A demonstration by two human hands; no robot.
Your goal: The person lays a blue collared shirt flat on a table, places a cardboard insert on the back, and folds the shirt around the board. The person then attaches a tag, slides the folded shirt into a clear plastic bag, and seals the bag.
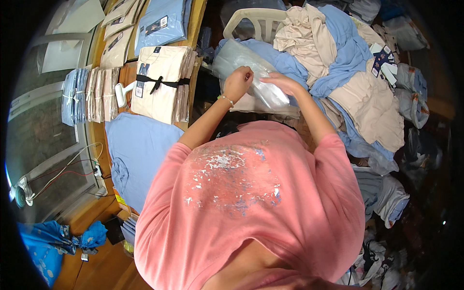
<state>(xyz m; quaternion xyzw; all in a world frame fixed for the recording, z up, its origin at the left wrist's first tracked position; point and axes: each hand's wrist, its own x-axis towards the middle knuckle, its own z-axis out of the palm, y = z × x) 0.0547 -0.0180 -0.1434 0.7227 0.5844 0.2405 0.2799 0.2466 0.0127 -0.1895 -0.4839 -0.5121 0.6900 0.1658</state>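
Left hand: (237,86) at the bag's (271,94) nearer side, the grip curled nearly closed, fingertips drawn in toward the thumb; cannot tell whether film is pinched between them. A thin bracelet (225,100) circles the wrist.
Right hand: (282,83) the grip open, fingers stretched out across the bag and touching it; the thumb does not show clearly.
Bag: clear, glossy plastic, in front of the person, off the desk's (198,19) right edge; its lower part lies over folded beige cloth (244,103).
Bundle: beige packed garments at the desk's right edge, a black band (166,84) tied round them in a bow; the bundle (162,105) stands apart from both hands.
Tool: a white-handled tool (122,95) touching the bundle's left side.
Packs: beige packs (115,50) toward the desk's far left part, blue packs (169,17) beside them, nearer the right edge.
Stacks: tied blue stack (75,96) and beige stack (102,94) side by side along the left edge.
Shirt: a blue shirt (145,150) spread over the desk's near part.
Heap: loose beige and blue garments right of the bag, the heap (367,106) partly over a pale chair (256,18); tags (383,65) on its right side.
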